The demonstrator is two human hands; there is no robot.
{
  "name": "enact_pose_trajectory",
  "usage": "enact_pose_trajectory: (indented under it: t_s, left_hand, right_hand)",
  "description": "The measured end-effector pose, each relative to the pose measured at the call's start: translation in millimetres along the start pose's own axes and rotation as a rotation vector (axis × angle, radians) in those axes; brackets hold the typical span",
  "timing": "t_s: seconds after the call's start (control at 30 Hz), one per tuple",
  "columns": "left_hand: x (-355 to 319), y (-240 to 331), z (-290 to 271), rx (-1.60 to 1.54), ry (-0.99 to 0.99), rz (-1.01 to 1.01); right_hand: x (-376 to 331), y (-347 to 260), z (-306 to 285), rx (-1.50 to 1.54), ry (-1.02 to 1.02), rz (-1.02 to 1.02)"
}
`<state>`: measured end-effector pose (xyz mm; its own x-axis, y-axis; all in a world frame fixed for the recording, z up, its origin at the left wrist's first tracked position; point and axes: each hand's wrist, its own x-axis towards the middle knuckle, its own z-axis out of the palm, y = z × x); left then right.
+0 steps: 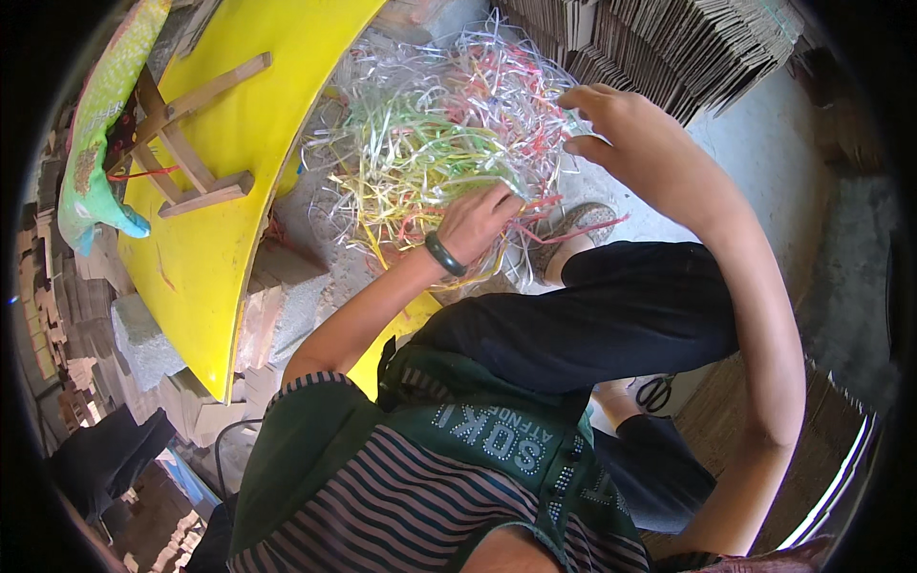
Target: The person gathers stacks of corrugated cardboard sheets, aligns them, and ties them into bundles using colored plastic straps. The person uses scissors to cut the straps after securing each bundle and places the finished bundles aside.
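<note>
A tangled heap of thin plastic strips (411, 134), in white, clear, green, yellow and red, lies on the floor in front of me. My left hand (478, 225), with a dark bangle (445, 255) on its wrist, is closed on some strips at the heap's near side. Red strips (578, 232) stick out to the right of it. At the heap's right edge is my right hand (611, 122), its thumb and fingers apart. Pale strips show close to its fingertips; no firm grip on them is visible.
A yellow board (229, 124) stands at the left, with a wooden frame (196, 143) on it. Beside that hangs a green printed sack (100, 153). Stacked cardboard sheets (669, 48) fill the far right. Scissors (654, 392) lie near my leg, and my shoe (585, 224) is close to the heap.
</note>
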<state>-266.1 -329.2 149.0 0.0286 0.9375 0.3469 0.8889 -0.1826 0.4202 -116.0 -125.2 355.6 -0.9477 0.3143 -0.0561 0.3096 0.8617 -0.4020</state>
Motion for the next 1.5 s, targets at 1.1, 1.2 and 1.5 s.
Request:
enact_pose_trajectory:
  t_s: [1.1,1.2,1.5]
  left_hand:
    - [-284.9,-283.6,-30.0,0.485,-0.517,-1.267]
    - [-308.9,-331.5,-71.6,0.44,-0.51,-1.325]
    - [-77.9,-141.8,-152.2,0.58,-1.103,-0.931]
  right_hand:
    - [-43.2,63.3,-98.6,0.846,0.746,0.142]
    - [-78.9,89.6,-125.2,0.718,0.802,0.161]
    - [-71.3,72.3,-83.4,0.22,0.584,0.153]
